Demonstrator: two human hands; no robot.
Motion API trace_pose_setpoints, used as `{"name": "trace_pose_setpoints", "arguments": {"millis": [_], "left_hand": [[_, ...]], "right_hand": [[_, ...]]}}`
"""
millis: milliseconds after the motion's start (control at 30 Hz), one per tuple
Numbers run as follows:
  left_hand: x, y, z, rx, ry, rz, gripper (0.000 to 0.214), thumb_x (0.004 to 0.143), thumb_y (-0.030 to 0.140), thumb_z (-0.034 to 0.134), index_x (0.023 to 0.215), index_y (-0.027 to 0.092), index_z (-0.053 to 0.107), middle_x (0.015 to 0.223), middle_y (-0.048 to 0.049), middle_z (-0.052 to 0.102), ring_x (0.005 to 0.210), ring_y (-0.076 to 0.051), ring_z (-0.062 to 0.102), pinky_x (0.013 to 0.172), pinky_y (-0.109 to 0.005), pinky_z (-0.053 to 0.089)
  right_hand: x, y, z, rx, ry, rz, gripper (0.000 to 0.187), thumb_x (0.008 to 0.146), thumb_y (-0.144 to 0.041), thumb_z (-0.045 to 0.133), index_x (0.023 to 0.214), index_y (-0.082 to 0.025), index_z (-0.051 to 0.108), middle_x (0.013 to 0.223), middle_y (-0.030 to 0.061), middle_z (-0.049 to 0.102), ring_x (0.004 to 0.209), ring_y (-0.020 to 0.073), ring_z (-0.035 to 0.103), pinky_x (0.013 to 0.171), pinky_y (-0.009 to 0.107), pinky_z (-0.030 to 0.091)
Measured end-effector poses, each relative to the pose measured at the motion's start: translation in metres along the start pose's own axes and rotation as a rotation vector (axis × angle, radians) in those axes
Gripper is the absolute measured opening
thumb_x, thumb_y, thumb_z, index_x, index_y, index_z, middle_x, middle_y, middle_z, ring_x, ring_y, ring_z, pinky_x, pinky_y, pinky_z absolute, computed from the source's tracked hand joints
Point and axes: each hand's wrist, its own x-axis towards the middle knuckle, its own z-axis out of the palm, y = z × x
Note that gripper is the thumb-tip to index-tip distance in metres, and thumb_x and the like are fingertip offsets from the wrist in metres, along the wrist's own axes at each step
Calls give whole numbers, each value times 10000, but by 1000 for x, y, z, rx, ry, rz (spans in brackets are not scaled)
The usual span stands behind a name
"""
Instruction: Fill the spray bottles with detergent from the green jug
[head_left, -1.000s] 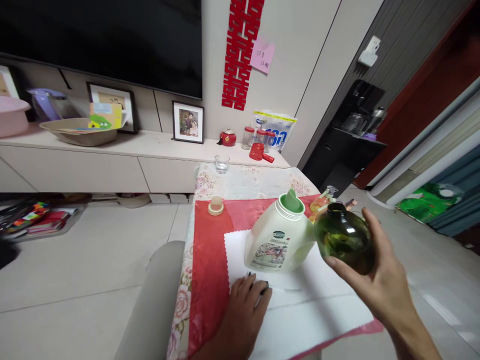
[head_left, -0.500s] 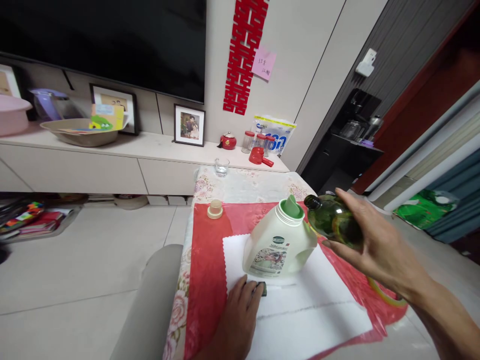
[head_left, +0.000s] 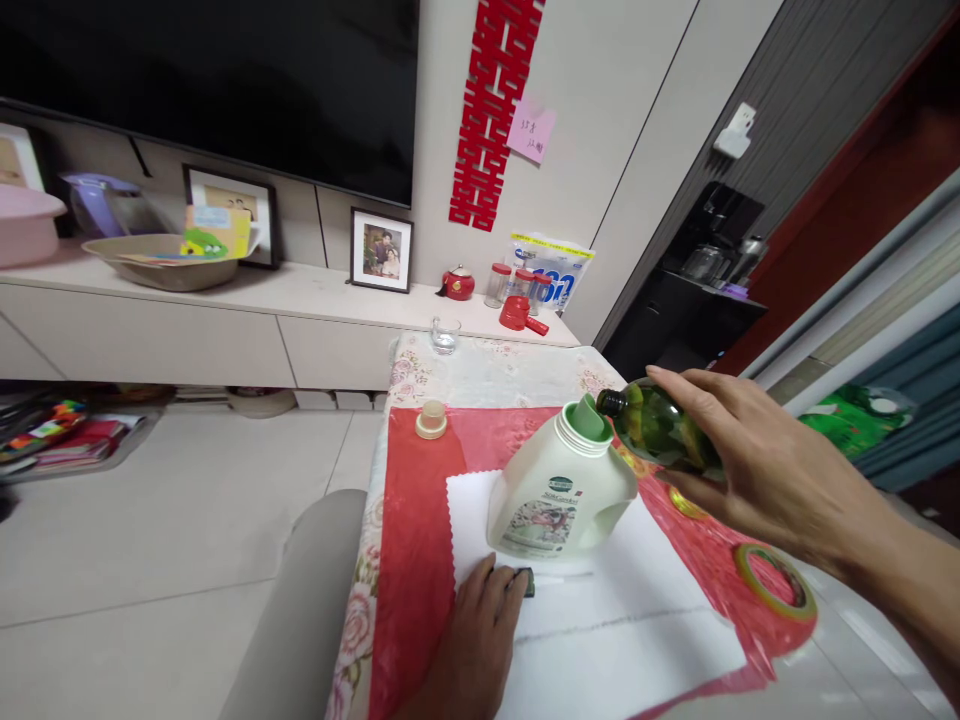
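My right hand [head_left: 750, 462] is wrapped round a dark green round bottle [head_left: 658, 428], tipped on its side with its open neck at the green spout of a pale green detergent jug [head_left: 559, 485]. The jug stands uncapped on a white cloth [head_left: 600, 620] over a red mat [head_left: 409, 520]. My left hand [head_left: 472, 645] rests on the cloth at the near edge, fingers curled beside a small dark thing [head_left: 525, 581] at the jug's base; whether it grips it I cannot tell.
A beige cap [head_left: 431, 420] lies on the red mat at the far left. A roll of tape [head_left: 775, 580] lies on the right. A glass [head_left: 444, 334] stands at the table's far end. A grey chair back [head_left: 307, 600] is left of the table; a low cabinet [head_left: 225, 330] runs behind.
My right hand has tilted the green bottle from upright onto its side and carried it left, bringing its neck to the jug's spout. The left hand has hardly moved.
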Motion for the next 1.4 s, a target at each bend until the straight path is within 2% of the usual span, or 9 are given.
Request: {"name": "trace_pose_setpoints", "arguments": {"millis": [200,400,567,800,1100,1400], "left_hand": [[-1,0,1,24,21,7,659,828,-19,421,1456,174,476,1304,-73,680,1272,-302,576,1027,-448,526],[0,1,-1,50,54,1,644,817,-34,428,1419,181,510,1281,-54,695,1245,-289,598,1014,-423,539],[0,1,0,47,46,25,624,837,-21,427,1431,157,496,1288,-78,689,1243,-303,593,1000,-442,540],[1,1,-3,48,60,5,562,892,26,434,1425,187,510,1291,-48,682,1255,-273,574,1026,-401,522],[-1,2,4,69,76,2,582,881,21,430,1431,192,514,1293,-37,678,1252,-271,560,1013,-410,522],[1,2,-2,77,100,-3,536,909,35,434,1409,202,533,1283,-30,683,1252,-259,565,1017,-385,516]], "right_hand": [[7,0,-6,-18,-37,-26,722,931,-604,463,1574,-291,366,1308,164,585,1008,341,606,736,477,542],[10,0,-7,-79,-67,-38,699,926,-584,475,1555,-287,403,1333,151,574,1017,327,586,730,457,530],[13,2,-8,-103,-73,-71,693,922,-564,482,1549,-277,414,1336,144,566,1016,303,573,757,441,520],[20,-6,-21,-216,-224,-71,692,895,-325,543,1556,-259,348,1362,151,519,1100,309,546,825,437,541],[23,-5,-22,-302,-236,-109,730,862,-287,582,1549,-307,337,1404,141,486,1160,325,529,860,438,530],[28,-6,-26,-381,-211,-175,692,863,-235,587,1520,-327,390,1363,131,507,1137,311,541,836,404,525]]}}
